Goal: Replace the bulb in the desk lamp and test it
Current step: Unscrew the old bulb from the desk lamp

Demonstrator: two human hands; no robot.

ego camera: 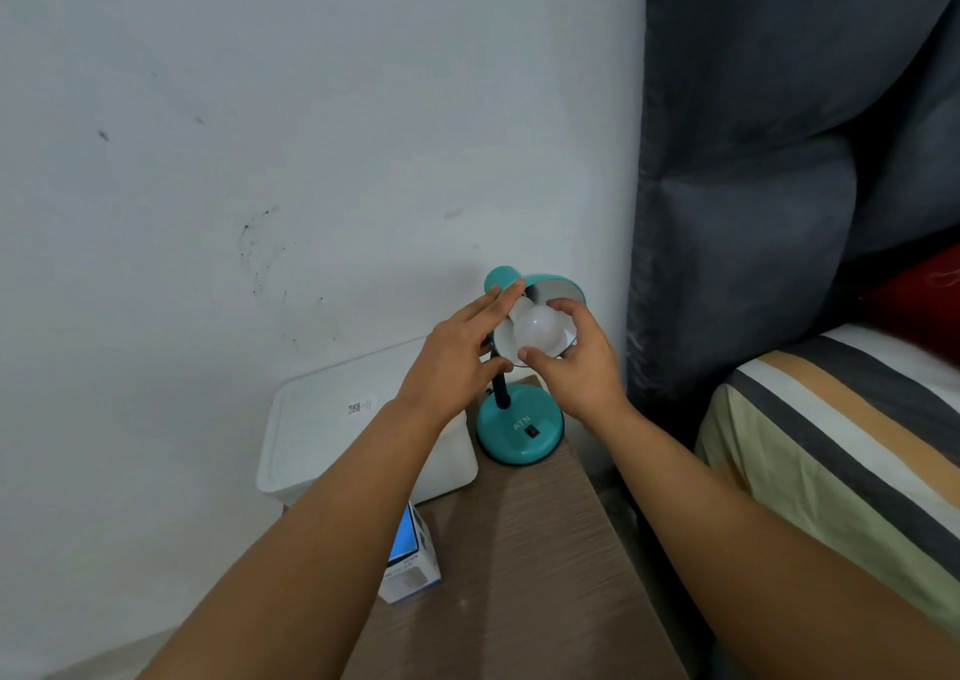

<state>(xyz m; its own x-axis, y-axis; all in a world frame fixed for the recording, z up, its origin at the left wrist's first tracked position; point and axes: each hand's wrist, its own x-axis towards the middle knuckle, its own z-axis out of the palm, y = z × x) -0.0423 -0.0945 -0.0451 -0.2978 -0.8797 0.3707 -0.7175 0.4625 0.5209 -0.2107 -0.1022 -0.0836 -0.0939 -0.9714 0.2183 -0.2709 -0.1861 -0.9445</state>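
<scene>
A teal desk lamp (521, 432) stands at the far end of a narrow wooden table (524, 549), its shade (558, 289) tilted toward me. A white frosted bulb (540, 333) sits in the mouth of the shade. My right hand (576, 367) grips the bulb between thumb and fingers. My left hand (457, 362) rests against the left side of the shade, fingers spread along its rim and thumb under it. The lamp's black switch (530, 431) shows on the base. The bulb is unlit.
A blue and white bulb box (410, 565) lies at the table's left edge. A white lidded bin (332, 435) stands left of the lamp against the wall. A grey padded headboard (753, 185) and a striped bed (841, 445) fill the right.
</scene>
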